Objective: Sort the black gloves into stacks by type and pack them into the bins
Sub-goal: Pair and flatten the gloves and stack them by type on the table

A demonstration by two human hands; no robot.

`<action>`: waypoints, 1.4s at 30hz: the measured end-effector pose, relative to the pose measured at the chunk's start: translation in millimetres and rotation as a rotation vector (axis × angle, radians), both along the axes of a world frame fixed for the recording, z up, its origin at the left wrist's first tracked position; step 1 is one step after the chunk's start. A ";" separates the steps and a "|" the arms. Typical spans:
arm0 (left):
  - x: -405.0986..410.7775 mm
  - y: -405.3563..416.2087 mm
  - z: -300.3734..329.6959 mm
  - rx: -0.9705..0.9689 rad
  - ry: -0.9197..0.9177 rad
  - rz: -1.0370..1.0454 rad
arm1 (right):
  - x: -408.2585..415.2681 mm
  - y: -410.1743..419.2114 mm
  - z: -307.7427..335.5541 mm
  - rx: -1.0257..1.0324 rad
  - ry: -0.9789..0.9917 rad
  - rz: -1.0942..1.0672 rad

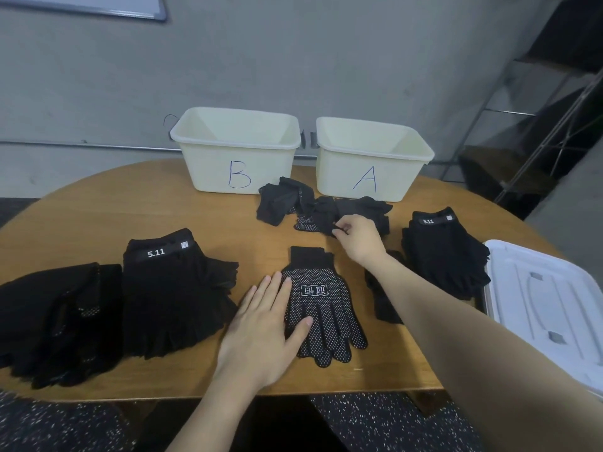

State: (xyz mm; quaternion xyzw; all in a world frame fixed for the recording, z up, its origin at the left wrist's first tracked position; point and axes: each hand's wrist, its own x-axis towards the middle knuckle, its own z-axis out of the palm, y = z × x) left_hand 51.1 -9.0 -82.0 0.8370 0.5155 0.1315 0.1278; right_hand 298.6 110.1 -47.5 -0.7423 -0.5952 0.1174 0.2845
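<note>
Honestly, the right hand (359,238) is pinching one glove in the tangled black unsorted heap (326,208) in front of cream bin A (372,158), while the flat, open left hand (264,321) is pressing the dotted knit glove stack (326,308) mid-table. Pulling could be dragging neighbours along, mixing types.

Both arms are bare right up to where the shot cuts them off, no sleeves showing. The left hand (261,324) and right hand (359,238) are gloveless too, with short plain nails.
</note>
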 end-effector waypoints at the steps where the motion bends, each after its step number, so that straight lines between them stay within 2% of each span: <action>1: -0.5 0.1 -0.4 0.000 -0.001 0.001 | 0.2 -1.7 2.9 0.009 -0.001 0.017; 5: -1.4 0.5 -0.5 0.002 -0.021 0.001 | 3.7 -12.2 19.4 0.080 0.000 0.058; 15: -2.4 0.5 -2.2 0.011 -0.028 -0.012 | -0.9 -65.3 62.8 0.253 0.190 0.167; 17: -2.5 0.3 -0.5 0.008 -0.027 -0.012 | -7.7 -79.3 74.6 0.291 0.249 0.192; 20: -2.6 0.5 -0.4 0.014 -0.024 -0.013 | -22.2 -102.4 82.3 0.339 0.447 0.173; 24: -4.5 -4.4 2.7 0.000 -0.099 -0.001 | -39.4 -131.5 65.6 0.311 0.477 0.210; 31: -16.2 -8.3 7.7 -0.022 -0.401 -0.037 | -53.3 -147.7 17.5 0.135 0.602 0.202; 39: -17.6 -3.5 -3.6 0.067 -0.419 -0.031 | -61.7 -151.9 -1.7 0.011 0.560 0.117; 42: -19.6 -4.3 -5.1 0.089 -0.492 -0.017 | -61.3 -155.6 -6.6 -0.023 0.501 0.187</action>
